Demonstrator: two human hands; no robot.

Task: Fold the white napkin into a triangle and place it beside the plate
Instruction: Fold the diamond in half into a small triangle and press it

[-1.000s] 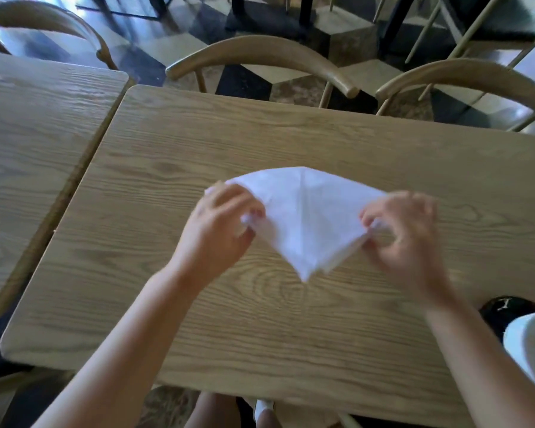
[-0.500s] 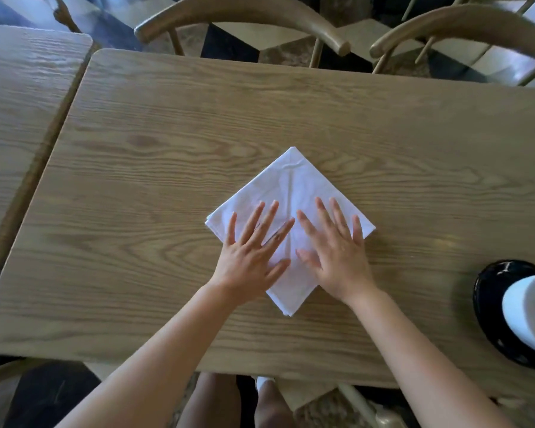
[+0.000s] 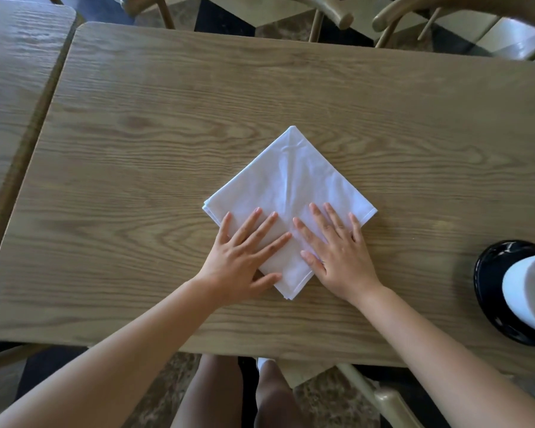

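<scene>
The white napkin (image 3: pixel 291 183) lies flat on the wooden table (image 3: pixel 167 134) as a folded square turned like a diamond, one corner pointing toward me. My left hand (image 3: pixel 244 254) rests palm down on its lower left part, fingers spread. My right hand (image 3: pixel 334 248) presses flat on its lower right part, fingers spread too. Neither hand grips the cloth. A black plate (image 3: pixel 491 304) sits at the table's right edge, apart from the napkin, with a white object (image 3: pixel 531 291) on it, cut off by the frame.
A second wooden table (image 3: pixel 16 88) stands to the left across a narrow gap. Wooden chair backs (image 3: pixel 334 10) line the far side. Another chair (image 3: pixel 380 396) and my legs show below the near table edge.
One second ago both hands held the napkin lifted by its side corners. It now lies flat with both palms on it. Over the last half second the hands slid slightly toward me.
</scene>
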